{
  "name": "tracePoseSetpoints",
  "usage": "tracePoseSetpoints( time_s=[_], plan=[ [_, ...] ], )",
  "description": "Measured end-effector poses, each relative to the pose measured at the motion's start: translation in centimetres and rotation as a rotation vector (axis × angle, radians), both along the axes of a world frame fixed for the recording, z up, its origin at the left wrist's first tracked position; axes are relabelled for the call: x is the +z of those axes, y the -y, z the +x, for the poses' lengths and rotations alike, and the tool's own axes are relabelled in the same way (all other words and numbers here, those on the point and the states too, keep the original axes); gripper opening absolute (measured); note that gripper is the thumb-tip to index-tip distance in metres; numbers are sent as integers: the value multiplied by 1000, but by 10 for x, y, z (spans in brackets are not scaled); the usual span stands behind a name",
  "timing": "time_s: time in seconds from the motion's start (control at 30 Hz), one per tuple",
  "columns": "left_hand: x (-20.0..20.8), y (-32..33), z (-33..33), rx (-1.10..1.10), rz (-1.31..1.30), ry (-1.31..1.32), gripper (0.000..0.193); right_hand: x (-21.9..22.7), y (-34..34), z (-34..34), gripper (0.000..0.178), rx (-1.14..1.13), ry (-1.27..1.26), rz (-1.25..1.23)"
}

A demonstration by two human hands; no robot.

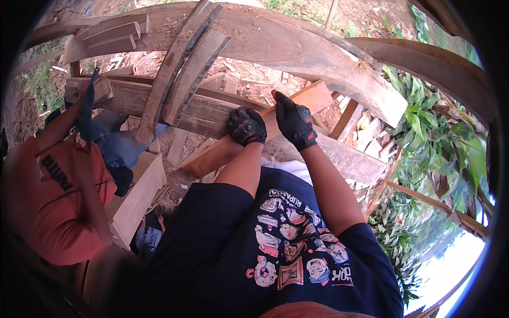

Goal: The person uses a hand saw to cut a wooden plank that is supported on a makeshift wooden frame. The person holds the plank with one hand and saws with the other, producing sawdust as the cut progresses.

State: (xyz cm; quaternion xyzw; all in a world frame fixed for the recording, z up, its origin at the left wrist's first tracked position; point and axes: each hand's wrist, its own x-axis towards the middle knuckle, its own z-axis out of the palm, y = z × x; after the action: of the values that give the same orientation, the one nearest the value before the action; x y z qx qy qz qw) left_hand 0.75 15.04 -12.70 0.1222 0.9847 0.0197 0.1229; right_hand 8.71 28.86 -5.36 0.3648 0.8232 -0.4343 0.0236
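A reddish-brown wooden plank [313, 98] lies slantwise in front of me, across a weathered beam [344, 156]. My left hand [247, 126], in a black glove, is closed over the plank with its fingers curled. Just right of it, my right hand [295, 122] wears a matching glove with red details. It rests against the plank with its fingers stretched toward the upper left; their undersides are hidden. The plank's lower-left end [199, 164] runs out beyond my left forearm.
On the left, a person in a red shirt [69, 196] holds a dark blade-like tool [87, 106]. Curved timbers [297, 50] span the far side, with two upright pieces [196, 74] leaning across. A pale wooden box-like piece [140, 196] stands nearby. Offcuts [371, 138] and leafy plants [440, 127] are at right.
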Motion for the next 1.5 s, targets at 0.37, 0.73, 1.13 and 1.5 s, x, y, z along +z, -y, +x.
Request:
tracePoseSetpoints(
  time_s=[0.37, 0.73, 1.13, 1.5],
  plan=[
    [3, -5, -1, -16, 57, -30, 31, -10, -20, -29, 37, 55, 140, 47],
    [-10, 3, 4, -17, 64, -79, 29, -8, -12, -29, 38, -31, 74, 40],
    [-1, 1, 3, 11, -46, 44, 39, -8, 16, 44, 59, -33, -208, 7],
    [-11, 5, 3, -39, 64, -62, 29, -12, -19, -53, 34, 88, 155, 95]
  ],
)
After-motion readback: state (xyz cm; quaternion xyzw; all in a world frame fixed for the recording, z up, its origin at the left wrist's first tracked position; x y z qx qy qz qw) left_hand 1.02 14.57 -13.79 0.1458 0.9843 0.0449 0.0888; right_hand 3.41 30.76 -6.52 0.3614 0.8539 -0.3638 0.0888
